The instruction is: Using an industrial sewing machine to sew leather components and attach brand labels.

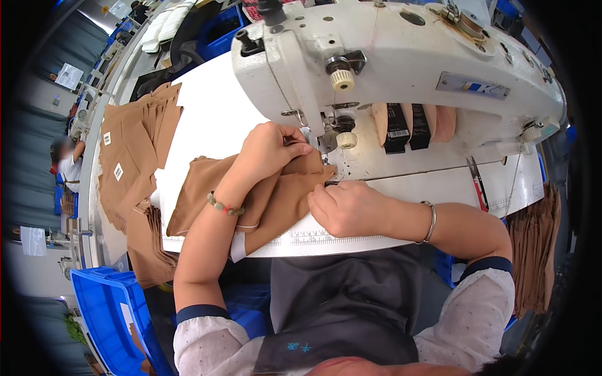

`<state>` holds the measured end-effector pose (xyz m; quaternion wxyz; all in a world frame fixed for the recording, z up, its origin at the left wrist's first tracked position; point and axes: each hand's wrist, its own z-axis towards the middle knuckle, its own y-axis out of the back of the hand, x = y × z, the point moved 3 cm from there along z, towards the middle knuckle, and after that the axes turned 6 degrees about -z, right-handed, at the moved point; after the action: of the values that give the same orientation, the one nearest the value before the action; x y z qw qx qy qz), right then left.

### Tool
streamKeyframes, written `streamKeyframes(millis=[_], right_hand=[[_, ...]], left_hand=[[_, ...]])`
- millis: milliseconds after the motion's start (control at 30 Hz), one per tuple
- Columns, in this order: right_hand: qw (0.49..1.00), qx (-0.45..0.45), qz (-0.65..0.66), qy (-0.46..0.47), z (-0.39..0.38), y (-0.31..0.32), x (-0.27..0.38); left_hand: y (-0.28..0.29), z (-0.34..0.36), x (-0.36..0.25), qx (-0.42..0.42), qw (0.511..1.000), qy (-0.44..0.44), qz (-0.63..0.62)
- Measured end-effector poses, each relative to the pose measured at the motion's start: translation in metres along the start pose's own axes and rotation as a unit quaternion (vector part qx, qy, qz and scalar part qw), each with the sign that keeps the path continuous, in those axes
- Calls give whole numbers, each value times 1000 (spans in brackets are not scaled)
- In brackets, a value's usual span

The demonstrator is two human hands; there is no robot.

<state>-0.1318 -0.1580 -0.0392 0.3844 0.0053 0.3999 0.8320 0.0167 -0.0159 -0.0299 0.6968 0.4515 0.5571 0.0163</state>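
A brown fabric piece (285, 203) lies folded on the white sewing table, its far edge close to the needle area of a white sewing machine (376, 56). My left hand (269, 150) pinches the fabric's upper edge, just left of the presser foot. My right hand (345, 208) is closed at the fabric's right edge, its fingertips gripping it near the front of the needle. Something small and dark shows at those fingertips, too small to make out. Part of the needle and foot is hidden by the left fingers.
Black labels (396, 128) on pinkish pieces lie under the machine's arm. Red-handled scissors (478, 185) rest at the right. Brown fabric pieces (135, 150) are stacked at the left; more brown pieces (534, 250) hang at the right. A blue crate (116, 313) stands lower left.
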Motion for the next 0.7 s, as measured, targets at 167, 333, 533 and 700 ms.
streamKeyframes(millis=[167, 333, 533, 700], right_hand=[[1000, 14, -6, 1, 1, -2, -1], [1000, 9, -25, -9, 0, -1, -1], [995, 93, -28, -6, 1, -1, -10], [995, 100, -18, -23, 0, -4, -13]], left_hand=[[1, 2, 3, -14, 1000, -4, 2], [1, 2, -9, -4, 999, -11, -50], [8, 10, -23, -21, 999, -45, 20], [8, 15, -19, -18, 999, -34, 3]])
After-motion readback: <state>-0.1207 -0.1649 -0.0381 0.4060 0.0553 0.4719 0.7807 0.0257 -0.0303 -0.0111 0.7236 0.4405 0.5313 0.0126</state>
